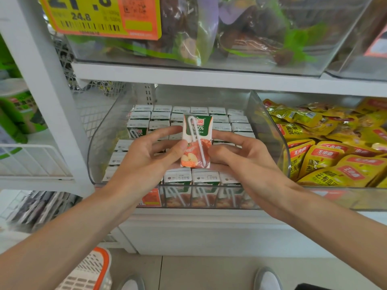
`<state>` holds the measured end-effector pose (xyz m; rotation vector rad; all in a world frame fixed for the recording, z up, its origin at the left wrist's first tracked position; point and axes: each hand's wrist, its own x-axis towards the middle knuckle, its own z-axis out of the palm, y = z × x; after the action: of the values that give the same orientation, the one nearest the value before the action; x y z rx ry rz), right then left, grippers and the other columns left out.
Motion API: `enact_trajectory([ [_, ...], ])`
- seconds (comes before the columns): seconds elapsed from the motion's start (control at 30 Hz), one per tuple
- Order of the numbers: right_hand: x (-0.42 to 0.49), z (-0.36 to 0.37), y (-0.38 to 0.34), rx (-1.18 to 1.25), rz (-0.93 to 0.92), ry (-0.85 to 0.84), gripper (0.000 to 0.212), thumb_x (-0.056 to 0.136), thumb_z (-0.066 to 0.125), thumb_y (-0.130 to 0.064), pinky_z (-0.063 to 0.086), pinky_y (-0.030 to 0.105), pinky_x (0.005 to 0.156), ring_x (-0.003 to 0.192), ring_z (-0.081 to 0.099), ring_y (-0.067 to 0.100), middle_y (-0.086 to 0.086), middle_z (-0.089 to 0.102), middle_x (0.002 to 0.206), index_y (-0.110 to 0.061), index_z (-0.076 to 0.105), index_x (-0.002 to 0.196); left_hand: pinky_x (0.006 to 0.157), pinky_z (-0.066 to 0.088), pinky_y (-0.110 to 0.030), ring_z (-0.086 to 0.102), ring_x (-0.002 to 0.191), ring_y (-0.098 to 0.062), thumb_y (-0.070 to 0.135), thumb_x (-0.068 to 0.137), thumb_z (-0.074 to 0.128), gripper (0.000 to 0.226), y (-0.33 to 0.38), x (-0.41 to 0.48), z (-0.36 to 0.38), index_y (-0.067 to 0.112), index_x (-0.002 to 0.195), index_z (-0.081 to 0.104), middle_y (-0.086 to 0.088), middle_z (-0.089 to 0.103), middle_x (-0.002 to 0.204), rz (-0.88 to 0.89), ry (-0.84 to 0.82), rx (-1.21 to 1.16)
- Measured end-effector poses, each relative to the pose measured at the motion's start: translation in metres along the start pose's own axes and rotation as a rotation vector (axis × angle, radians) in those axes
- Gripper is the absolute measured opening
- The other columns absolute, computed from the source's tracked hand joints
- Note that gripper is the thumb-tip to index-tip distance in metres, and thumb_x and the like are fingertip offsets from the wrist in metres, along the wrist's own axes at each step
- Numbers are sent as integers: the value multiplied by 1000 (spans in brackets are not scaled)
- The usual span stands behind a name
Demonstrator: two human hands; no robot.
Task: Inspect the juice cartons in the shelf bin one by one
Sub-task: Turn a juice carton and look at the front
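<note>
A small juice carton [196, 139], green on top and orange with an apple picture below, is held upright above the clear shelf bin [100, 130]. A white straw is stuck to its front. My left hand [146, 158] pinches its left edge with thumb and fingers. My right hand [240, 158] grips its right edge, fingers curled behind. Several more cartons [180, 176] stand packed in rows inside the bin, white tops up.
A second clear bin [343, 197] to the right holds several yellow snack pouches. The shelf above carries clear bins with bagged goods and a yellow-orange price tag [100, 15]. A white and orange basket [92, 271] sits on the floor by my shoes.
</note>
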<state>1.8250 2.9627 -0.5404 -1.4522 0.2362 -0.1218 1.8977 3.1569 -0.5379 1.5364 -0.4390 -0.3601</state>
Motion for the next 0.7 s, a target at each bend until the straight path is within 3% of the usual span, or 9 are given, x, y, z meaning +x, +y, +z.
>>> enact_trajectory([
  [0.3,-1,1,-2,9,-23,-19,36,99,70,-8,61,30,95,104,79,24,10,82,108,-21,66,133,86,59,-16,78,98,-10,37,81,76,35,-3,1,-1,40,115,75,14,80,110,7,5,8],
  [0.47,-1,1,-2,46,-14,-33,31,102,69,-19,63,28,87,104,79,25,10,82,109,-21,64,133,77,63,-24,79,99,-18,41,85,72,33,0,0,-1,31,116,78,-1,81,108,-24,49,-68],
  [0.6,2,1,-3,87,46,-26,34,102,69,-25,64,27,80,99,80,29,14,81,107,-16,63,135,72,64,-25,79,98,-18,36,86,69,36,0,1,0,25,120,75,-1,81,109,-42,56,-79],
  [0.7,1,-2,-2,73,3,-96,44,97,75,-27,61,29,93,107,78,26,12,81,112,-17,62,138,78,63,-25,78,102,-17,44,82,72,43,1,0,1,26,120,75,2,81,110,-33,45,-76],
])
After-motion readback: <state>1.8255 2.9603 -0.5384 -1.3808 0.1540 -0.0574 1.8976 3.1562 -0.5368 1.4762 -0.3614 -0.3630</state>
